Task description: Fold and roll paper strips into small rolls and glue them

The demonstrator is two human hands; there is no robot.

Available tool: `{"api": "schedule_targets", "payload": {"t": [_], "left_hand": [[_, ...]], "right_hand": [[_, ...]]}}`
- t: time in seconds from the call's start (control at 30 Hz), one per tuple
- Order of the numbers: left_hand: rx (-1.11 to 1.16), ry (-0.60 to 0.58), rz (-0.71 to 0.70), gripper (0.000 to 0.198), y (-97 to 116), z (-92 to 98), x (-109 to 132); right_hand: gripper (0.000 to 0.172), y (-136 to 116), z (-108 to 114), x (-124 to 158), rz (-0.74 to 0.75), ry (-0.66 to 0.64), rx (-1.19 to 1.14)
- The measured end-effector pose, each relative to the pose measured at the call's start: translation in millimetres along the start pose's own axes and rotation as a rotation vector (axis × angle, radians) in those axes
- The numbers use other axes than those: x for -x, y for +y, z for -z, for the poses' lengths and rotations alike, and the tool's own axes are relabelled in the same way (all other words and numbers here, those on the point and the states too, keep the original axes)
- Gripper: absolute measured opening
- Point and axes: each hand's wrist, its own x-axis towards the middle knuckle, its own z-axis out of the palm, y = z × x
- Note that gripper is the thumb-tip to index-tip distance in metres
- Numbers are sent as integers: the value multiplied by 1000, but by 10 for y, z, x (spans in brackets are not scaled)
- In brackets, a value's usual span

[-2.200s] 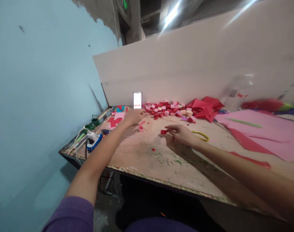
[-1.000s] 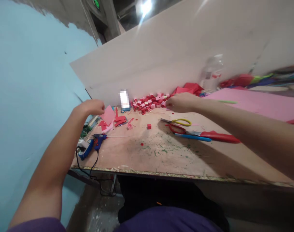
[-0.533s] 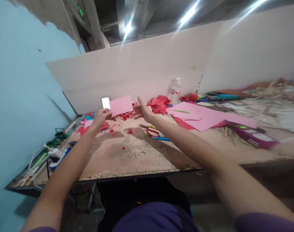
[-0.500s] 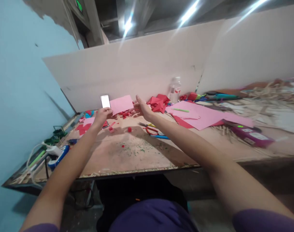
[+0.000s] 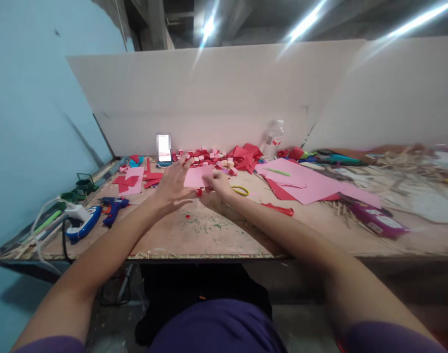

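Note:
A small sheet of pink paper [image 5: 197, 176] is held low over the middle of the table. My right hand [image 5: 220, 186] pinches its right edge. On the other side, my left hand [image 5: 172, 180] is raised beside the sheet with its fingers spread and holds nothing. Behind the sheet lie many small red and pink paper cubes [image 5: 209, 156] in a heap. Close by my right hand are the yellow handle of scissors [image 5: 240, 190] and a red-handled tool [image 5: 278, 209], both partly hidden by my right arm.
A lit phone [image 5: 164, 148] stands against the white board. To the left are a blue glue gun [image 5: 115, 208] and a power strip [image 5: 84, 226] with cables. Large pink sheets [image 5: 308, 182], a plastic bottle [image 5: 273, 139] and a purple box [image 5: 380, 220] occupy the right.
The pink sheet has come down from a raised, tilted position towards the table. My right hand has closed on its right edge, while my left hand has let go and spread its fingers.

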Motion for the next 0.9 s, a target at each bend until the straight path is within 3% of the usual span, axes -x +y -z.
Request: {"api": "schedule_targets", "payload": {"t": [0.17, 0.37, 0.5, 0.63, 0.8, 0.9], "left_hand": [[-93, -143, -80, 114, -6, -84, 62], [-38, -249, -53, 95, 54, -229, 163], [-16, -208, -28, 85, 55, -247, 165], [74, -133, 34, 85, -9, -227, 133], [401, -32, 213, 70, -22, -236, 55], [677, -47, 355, 55, 47, -225, 22]], "right_hand": [[22, 220, -71, 64, 49, 34, 28], [26, 231, -94, 89, 97, 35, 21], [31, 216, -92, 111, 104, 11, -30], [49, 196, -97, 147, 70, -59, -131], [56, 143, -72, 195, 37, -192, -238], [50, 119, -46, 206, 74, -217, -262]]}}
